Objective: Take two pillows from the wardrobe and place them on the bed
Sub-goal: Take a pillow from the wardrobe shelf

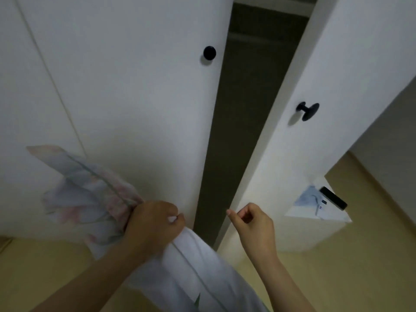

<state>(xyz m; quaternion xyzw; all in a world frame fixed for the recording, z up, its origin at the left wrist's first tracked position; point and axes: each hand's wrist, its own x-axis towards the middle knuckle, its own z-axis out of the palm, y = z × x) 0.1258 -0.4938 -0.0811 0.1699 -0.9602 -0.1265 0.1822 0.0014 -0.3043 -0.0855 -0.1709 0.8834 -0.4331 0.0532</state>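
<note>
White wardrobe doors (126,91) fill my view, one ajar. Both pillows, floral pillow (90,194) and white pillow (198,271), bunch in my left hand (155,224), clenched on their corners (thin grip, either could slip). Right hand (252,224) loosely curled, empty, near the open door (337,75).

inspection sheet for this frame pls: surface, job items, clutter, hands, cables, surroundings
Surface: beige floor; bed not in view.
Job's things: pastel floral pillow and white pillow, both gripped by one hand.
Clutter: small white cabinet holding papers and a black rectangular device.
Grippers: left hand clenched on both pillows; right hand free, fingers curled.
Cables: nothing seen.
Surroundings: white wardrobe doors with black knobs, right one ajar, dark interior.
</note>
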